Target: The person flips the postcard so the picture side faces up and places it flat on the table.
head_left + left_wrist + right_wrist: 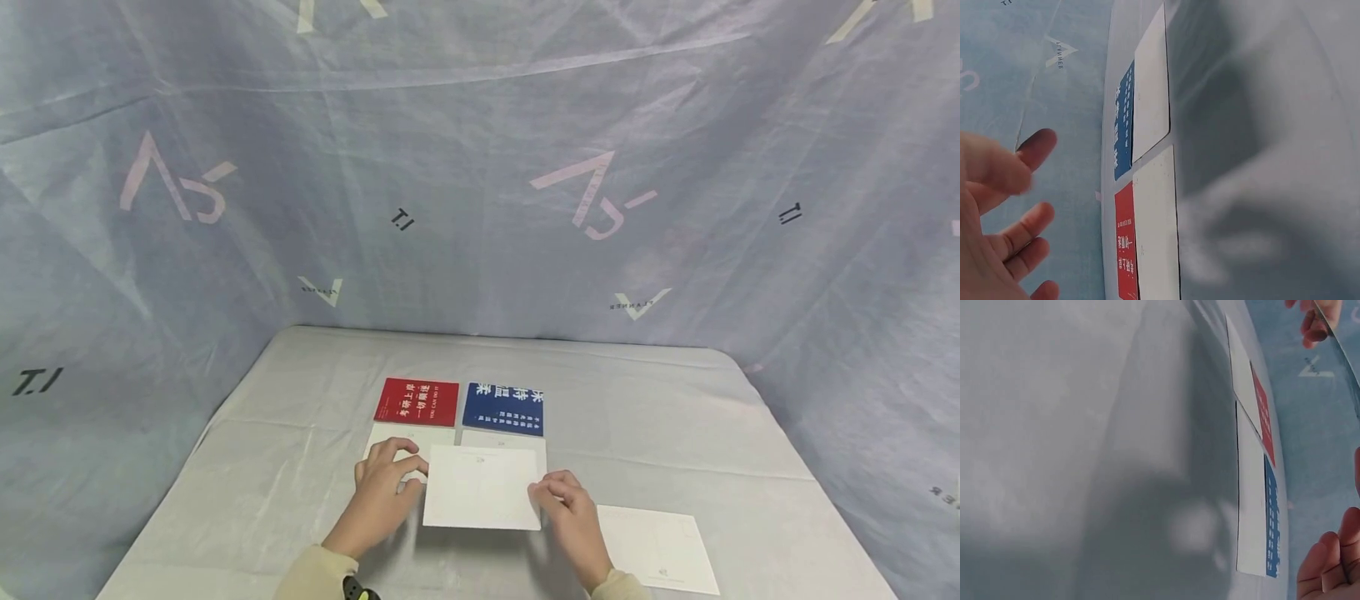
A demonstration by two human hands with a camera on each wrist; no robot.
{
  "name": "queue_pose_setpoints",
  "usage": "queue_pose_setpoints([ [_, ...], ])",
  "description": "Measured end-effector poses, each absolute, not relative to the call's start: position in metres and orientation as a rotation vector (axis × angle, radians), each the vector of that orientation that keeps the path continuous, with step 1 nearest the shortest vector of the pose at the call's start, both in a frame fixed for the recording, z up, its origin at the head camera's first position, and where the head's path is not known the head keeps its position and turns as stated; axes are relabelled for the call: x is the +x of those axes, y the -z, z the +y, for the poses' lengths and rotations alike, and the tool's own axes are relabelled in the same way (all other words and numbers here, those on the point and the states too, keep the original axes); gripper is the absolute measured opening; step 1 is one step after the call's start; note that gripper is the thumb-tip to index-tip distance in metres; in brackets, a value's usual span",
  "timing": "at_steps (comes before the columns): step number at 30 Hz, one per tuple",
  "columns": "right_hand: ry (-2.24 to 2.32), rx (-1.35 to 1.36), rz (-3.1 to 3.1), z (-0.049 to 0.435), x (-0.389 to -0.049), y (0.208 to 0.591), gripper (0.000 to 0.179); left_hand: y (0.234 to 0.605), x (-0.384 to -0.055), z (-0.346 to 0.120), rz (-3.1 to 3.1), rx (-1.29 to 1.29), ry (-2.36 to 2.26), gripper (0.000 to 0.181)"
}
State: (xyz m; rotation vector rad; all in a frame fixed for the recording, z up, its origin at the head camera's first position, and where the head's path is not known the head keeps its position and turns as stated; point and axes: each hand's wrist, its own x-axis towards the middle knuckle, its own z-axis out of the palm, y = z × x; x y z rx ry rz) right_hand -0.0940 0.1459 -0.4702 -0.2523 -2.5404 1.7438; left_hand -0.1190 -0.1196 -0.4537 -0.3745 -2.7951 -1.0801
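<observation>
A blank-looking white card (482,492) with a small grey mark near its top edge is held above the table, casting a shadow below. My right hand (572,521) pinches it at the right edge. Beside the left edge is my left hand (384,496), its fingertips right at the card and its fingers loosely bent. The left wrist view shows those fingers (1022,234) spread with nothing between them. Behind the held card, two white cards (1155,225) lie side by side, partly hidden in the head view. Beyond them lie a red card (416,402) and a blue card (502,410), both with white lettering.
Another white card (660,550) lies right of my right hand, partly covered by it. Grey cloth covers the table (660,417), and a patterned grey curtain (480,167) surrounds its back and sides. A dark watch (358,588) is on my left wrist.
</observation>
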Motion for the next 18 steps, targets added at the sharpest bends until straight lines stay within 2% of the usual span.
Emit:
queue_pose_setpoints([
  [5, -1.627, -0.238, -2.593, 0.146, -0.094, 0.471, 0.02, 0.452, -0.12, -0.115, -2.815, -0.33, 1.138, 0.018],
  [18, -1.308, -0.085, -2.659, 0.154, -0.088, 0.468, 0.028, 0.451, -0.12, -0.101, -2.824, -0.322, 1.1, 0.033],
])
